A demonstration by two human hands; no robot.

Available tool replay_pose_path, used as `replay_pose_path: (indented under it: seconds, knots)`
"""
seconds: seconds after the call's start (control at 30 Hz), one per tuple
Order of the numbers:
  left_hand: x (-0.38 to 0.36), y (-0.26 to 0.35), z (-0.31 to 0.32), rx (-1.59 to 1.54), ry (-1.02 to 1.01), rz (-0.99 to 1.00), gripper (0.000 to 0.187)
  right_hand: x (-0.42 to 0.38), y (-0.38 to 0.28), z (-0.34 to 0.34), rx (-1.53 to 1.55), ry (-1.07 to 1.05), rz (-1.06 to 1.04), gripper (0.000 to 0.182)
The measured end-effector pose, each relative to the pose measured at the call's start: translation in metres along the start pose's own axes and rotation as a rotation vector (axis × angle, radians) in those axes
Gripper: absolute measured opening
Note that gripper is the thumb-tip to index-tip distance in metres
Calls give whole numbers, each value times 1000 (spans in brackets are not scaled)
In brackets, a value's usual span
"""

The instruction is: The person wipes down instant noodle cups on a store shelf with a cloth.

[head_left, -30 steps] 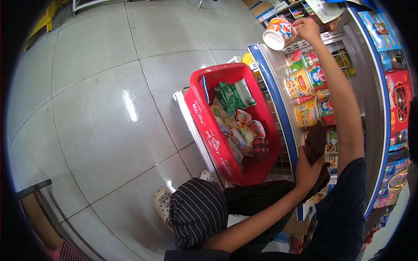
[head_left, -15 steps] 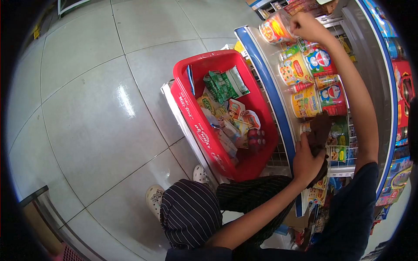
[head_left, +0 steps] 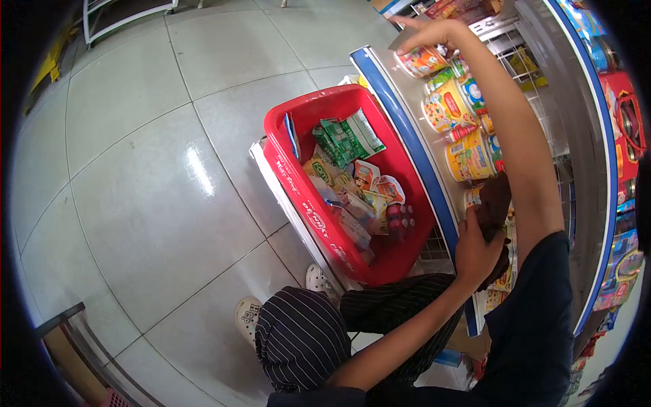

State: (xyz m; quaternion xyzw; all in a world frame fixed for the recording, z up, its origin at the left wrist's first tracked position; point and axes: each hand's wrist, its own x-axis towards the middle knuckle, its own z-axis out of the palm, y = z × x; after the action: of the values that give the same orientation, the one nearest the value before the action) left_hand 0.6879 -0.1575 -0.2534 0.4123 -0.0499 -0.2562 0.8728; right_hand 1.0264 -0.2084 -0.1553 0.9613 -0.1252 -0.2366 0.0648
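Observation:
My left hand point(head_left: 476, 252) is closed around a bunched dark brown cloth point(head_left: 496, 198) at the near part of the shelf. Farther up, my right hand point(head_left: 428, 34) reaches across a colourful printed cup point(head_left: 422, 62) with its index finger stretched out and its thumb by the cup's edge. That cup stands at the far end of a row, near the shelf's front. Beside it are a yellow printed tub point(head_left: 445, 108) and another yellow tub point(head_left: 468, 159). My right forearm hides part of the row behind them.
A red plastic basket point(head_left: 274, 125) beside the shelf holds green packets point(head_left: 339, 141), several snack packs and small bottles. The shelf's blue-and-white front edge point(head_left: 400, 112) runs alongside it. More packaged goods hang at the far right.
My right hand has gone from closed fingers at the end cup to stretched fingers over it, shifting left. The cup sits slightly lower. My left hand stays on the cloth.

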Motion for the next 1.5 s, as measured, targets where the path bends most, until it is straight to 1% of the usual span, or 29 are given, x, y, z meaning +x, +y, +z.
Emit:
replay_pose_path:
  seconds: [0.03,0.07,0.13,0.23,0.33,0.47,0.5,0.53,0.57,0.6,0.67,0.7,0.8,0.83,0.93,0.97,1.07,1.17,1.27,1.37,1.47,1.5]
  knots:
    - [1,0,1,10,-13,-2,55,10,9,-2,177,-50,49,101]
    - [1,0,2,19,-28,2,57,2,16,-3,112,100,83,98]
    - [0,-2,1,1,-31,22,58,-10,17,-10,115,60,96,87]
    - [0,-3,-2,-28,-39,58,57,-24,20,-14,144,126,20,68]
    - [6,-10,-2,-54,-54,77,56,-40,25,-39,211,501,-319,57]
    - [6,-3,-6,-116,-95,0,53,-74,37,-67,-362,874,-95,88]
    - [8,-5,-4,-195,-78,72,50,-79,44,-65,-580,998,-136,73]
    - [9,-8,-4,-202,-87,67,49,-81,56,-59,-804,1118,-173,60]
    - [10,-11,-4,-212,-95,65,48,-80,71,-58,-813,1061,-156,66]
    - [11,-12,-3,-221,-101,59,47,-86,74,-55,-816,959,-43,72]
    - [11,-7,-7,-176,-145,44,49,-87,98,-50,-906,967,-36,74]
    - [11,-5,-8,-153,-162,34,49,-88,111,-49,-891,970,-46,76]
    - [10,-4,-7,-57,-127,45,52,-83,140,-48,-761,1031,-11,79]
    - [10,-6,-6,-37,-124,61,53,-79,146,-47,-660,1062,-35,81]
    - [12,-8,-4,26,-118,96,56,-75,159,-47,-413,923,-9,82]
    - [12,-9,-4,47,-117,101,56,-70,163,-49,-378,907,13,85]
    - [12,-4,-4,139,-124,79,58,-61,174,-53,-309,824,-13,88]
    - [15,-5,-4,199,-117,83,59,-55,183,-54,-293,792,-57,87]
    - [16,-5,-4,223,-112,88,60,-57,181,-51,-171,738,-96,81]
    - [17,-8,-3,235,-115,95,61,-33,206,-49,153,542,-90,68]
    - [17,-5,-4,241,-121,89,62,-7,220,-42,20,593,-74,55]
    - [17,-4,-4,245,-125,85,63,-23,192,-48,232,358,82,57]
